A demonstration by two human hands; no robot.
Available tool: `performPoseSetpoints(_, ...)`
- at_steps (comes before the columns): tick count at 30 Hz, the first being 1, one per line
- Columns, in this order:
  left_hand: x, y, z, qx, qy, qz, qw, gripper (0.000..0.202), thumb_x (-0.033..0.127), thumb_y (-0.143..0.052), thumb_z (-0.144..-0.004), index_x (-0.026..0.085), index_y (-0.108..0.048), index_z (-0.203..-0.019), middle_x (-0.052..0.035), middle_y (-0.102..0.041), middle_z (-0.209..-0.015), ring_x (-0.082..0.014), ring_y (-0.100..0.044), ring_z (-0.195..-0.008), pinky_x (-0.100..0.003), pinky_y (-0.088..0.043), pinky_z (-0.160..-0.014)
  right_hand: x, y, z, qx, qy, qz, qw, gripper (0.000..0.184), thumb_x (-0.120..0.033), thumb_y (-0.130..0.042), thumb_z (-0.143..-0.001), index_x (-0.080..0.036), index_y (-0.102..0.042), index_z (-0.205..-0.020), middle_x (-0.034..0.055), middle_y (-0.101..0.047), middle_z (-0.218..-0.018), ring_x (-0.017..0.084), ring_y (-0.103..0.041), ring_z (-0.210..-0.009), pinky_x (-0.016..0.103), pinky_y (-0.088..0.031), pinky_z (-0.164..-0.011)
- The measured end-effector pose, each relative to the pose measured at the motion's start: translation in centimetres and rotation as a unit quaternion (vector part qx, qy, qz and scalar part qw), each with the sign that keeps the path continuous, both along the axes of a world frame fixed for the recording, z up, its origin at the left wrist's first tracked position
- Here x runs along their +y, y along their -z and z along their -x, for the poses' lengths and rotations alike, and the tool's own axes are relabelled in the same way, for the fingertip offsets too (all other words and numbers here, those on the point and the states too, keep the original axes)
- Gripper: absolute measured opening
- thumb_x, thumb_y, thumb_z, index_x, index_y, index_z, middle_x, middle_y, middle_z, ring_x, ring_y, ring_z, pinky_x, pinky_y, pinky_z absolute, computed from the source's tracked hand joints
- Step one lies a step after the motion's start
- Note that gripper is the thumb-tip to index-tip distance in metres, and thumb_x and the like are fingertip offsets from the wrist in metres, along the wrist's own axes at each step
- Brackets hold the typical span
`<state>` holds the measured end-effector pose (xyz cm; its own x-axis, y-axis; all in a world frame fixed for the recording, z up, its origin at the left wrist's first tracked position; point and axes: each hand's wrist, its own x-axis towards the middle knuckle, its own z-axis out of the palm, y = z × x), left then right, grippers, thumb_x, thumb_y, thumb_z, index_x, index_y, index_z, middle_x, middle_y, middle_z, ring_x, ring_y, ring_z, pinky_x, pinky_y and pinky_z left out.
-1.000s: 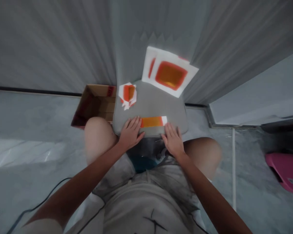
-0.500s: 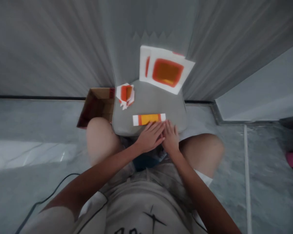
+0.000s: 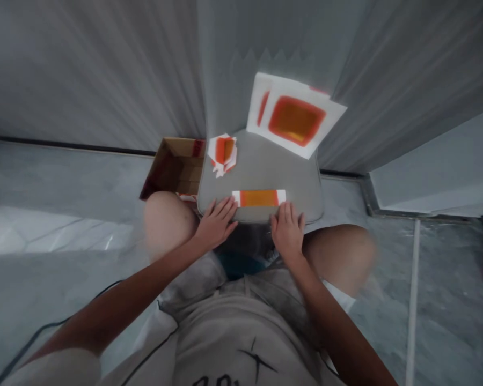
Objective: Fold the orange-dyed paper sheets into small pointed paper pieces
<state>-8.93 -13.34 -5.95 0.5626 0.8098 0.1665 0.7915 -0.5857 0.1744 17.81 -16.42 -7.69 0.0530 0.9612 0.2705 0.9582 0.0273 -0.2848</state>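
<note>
A folded paper strip [image 3: 260, 198], white at its ends and orange-yellow in the middle, lies flat near the front edge of the grey chair seat [image 3: 273, 171]. At its left end rests my left hand [image 3: 216, 222], fingers stretched out flat with the tips at the strip's corner. My right hand [image 3: 287, 228] lies at the opposite end, palm down, fingertips at the right corner. Neither hand grips anything. Farther back on the left of the seat sits a folded paper piece [image 3: 224, 153] in white, red and orange, with a jagged lower edge.
White paper sheets [image 3: 295, 118] with orange-red squares lean at the back right of the seat. An open cardboard box [image 3: 177, 166] stands on the floor left of the chair. My knees flank the seat. A dark cable [image 3: 44, 327] runs at lower left.
My left hand has slid left along the strip, from beside my right hand to the strip's left end. The whole view has shifted slightly, so the chair appears farther right.
</note>
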Motion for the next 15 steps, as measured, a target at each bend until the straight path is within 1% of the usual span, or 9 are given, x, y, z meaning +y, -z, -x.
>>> performPoseSetpoints(2,-0.1,0.2,-0.2,-0.008,-0.004,-0.001,1.000,0.063,0.044,-0.039,-0.108,0.019,-0.032,-0.166,-0.0117,-0.040,-0.167,-0.0307,-0.035,-0.157,-0.058,-0.018,-0.132,0.1,-0.1,-0.3,-0.005,-0.006,-0.005,1.000,0.061,-0.041,-0.028,-0.111,-0.004,-0.046,-0.155,0.0266,-0.052,-0.156,0.040,-0.045,-0.147,0.071,-0.027,-0.120)
performPoseSetpoints(4,-0.1,0.4,-0.4,-0.024,-0.005,0.005,1.000,0.060,0.043,-0.037,-0.109,0.020,-0.034,-0.165,-0.0105,-0.041,-0.167,-0.0294,-0.036,-0.157,-0.058,-0.018,-0.132,0.7,-0.5,-0.8,-0.003,-0.012,-0.008,1.000,0.058,-0.041,-0.029,-0.111,-0.006,-0.054,-0.149,0.0250,-0.059,-0.149,0.039,-0.051,-0.141,0.068,-0.028,-0.120)
performPoseSetpoints(6,0.1,0.5,-0.5,-0.057,-0.018,0.014,0.998,0.056,0.042,-0.034,-0.110,0.022,-0.039,-0.162,-0.0093,-0.045,-0.165,-0.0273,-0.039,-0.155,-0.056,-0.020,-0.132,2.0,-1.1,-1.6,0.010,-0.009,-0.012,1.000,0.056,-0.043,-0.033,-0.110,-0.007,-0.060,-0.143,0.0244,-0.067,-0.137,0.038,-0.057,-0.132,0.065,-0.031,-0.120)
performPoseSetpoints(7,0.2,0.5,-0.6,-0.080,-0.032,0.019,0.996,0.055,0.042,-0.033,-0.111,0.022,-0.041,-0.161,-0.0092,-0.049,-0.163,-0.0264,-0.041,-0.154,-0.054,-0.022,-0.131,3.0,-1.3,-2.0,0.019,-0.007,-0.013,1.000,0.059,-0.047,-0.036,-0.109,-0.006,-0.059,-0.143,0.0255,-0.069,-0.132,0.038,-0.058,-0.128,0.065,-0.033,-0.118)
performPoseSetpoints(8,0.5,0.5,-0.6,-0.104,-0.050,0.021,0.993,0.054,0.044,-0.034,-0.111,0.022,-0.043,-0.160,-0.0097,-0.051,-0.161,-0.0261,-0.043,-0.152,-0.052,-0.025,-0.130,4.1,-1.5,-2.5,0.029,-0.011,-0.017,0.999,0.063,-0.051,-0.040,-0.107,-0.005,-0.057,-0.145,0.0265,-0.067,-0.132,0.039,-0.058,-0.129,0.064,-0.036,-0.117)
performPoseSetpoints(9,0.8,0.5,-0.7,-0.127,-0.070,0.021,0.989,0.055,0.046,-0.037,-0.110,0.022,-0.043,-0.159,-0.0107,-0.053,-0.159,-0.0267,-0.044,-0.151,-0.051,-0.029,-0.129,5.3,-1.6,-3.0,0.044,-0.027,-0.020,0.998,0.068,-0.055,-0.043,-0.105,-0.004,-0.052,-0.150,0.0270,-0.063,-0.139,0.039,-0.055,-0.133,0.061,-0.038,-0.117)
performPoseSetpoints(11,1.8,0.6,-0.7,-0.161,-0.104,0.013,0.981,0.064,0.054,-0.046,-0.106,0.020,-0.041,-0.160,-0.0138,-0.052,-0.159,-0.0298,-0.042,-0.152,-0.050,-0.033,-0.126,7.7,-1.5,-3.8,0.060,-0.111,-0.004,0.992,0.079,-0.062,-0.050,-0.101,-0.005,-0.046,-0.155,0.0266,-0.053,-0.152,0.039,-0.046,-0.142,0.058,-0.040,-0.118)
performPoseSetpoints(13,3.0,0.7,-0.7,-0.177,-0.118,0.002,0.977,0.079,0.063,-0.056,-0.098,0.018,-0.040,-0.161,-0.0166,-0.050,-0.159,-0.0339,-0.039,-0.153,-0.051,-0.034,-0.124,9.5,-1.3,-4.4,0.057,-0.172,0.015,0.983,0.082,-0.068,-0.057,-0.095,-0.007,-0.054,-0.149,0.0251,-0.051,-0.154,0.042,-0.039,-0.148,0.061,-0.037,-0.120)
performPoseSetpoints(15,4.1,0.7,-0.6,-0.180,-0.121,-0.004,0.976,0.088,0.069,-0.064,-0.092,0.018,-0.042,-0.160,-0.0178,-0.049,-0.159,-0.0370,-0.038,-0.153,-0.053,-0.034,-0.123,10.6,-1.1,-4.8,0.059,-0.205,0.024,0.977,0.073,-0.069,-0.063,-0.090,-0.011,-0.066,-0.135,0.0234,-0.054,-0.151,0.043,-0.038,-0.148,0.063,-0.037,-0.120)
